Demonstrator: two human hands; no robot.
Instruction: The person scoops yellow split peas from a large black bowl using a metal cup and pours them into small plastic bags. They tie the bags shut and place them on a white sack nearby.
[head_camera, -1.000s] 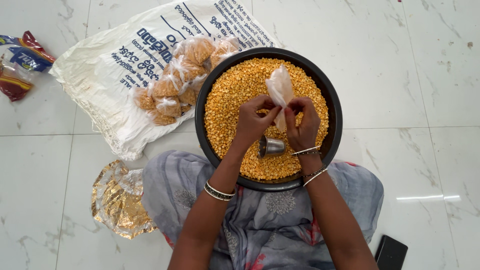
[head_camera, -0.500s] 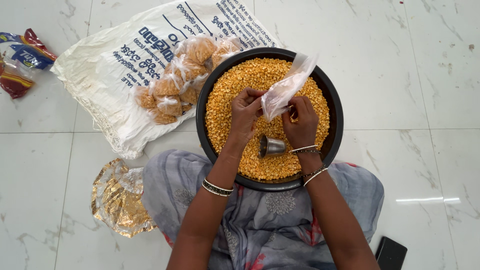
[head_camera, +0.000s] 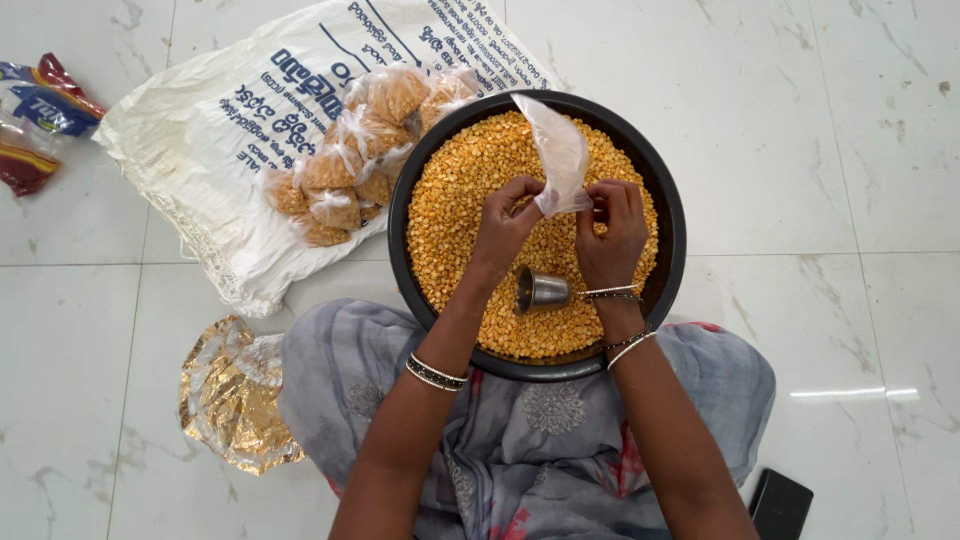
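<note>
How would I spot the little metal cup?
Find the big round black pan of yellow split lentils on the person's lap. The small steel cup lies on its side on the lentils, between the wrists, the only shiny metal thing there.

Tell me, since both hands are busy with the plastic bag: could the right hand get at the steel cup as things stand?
Probably yes: the steel cup lies uncovered beside the right hand, but that hand grips the plastic bag.
</note>
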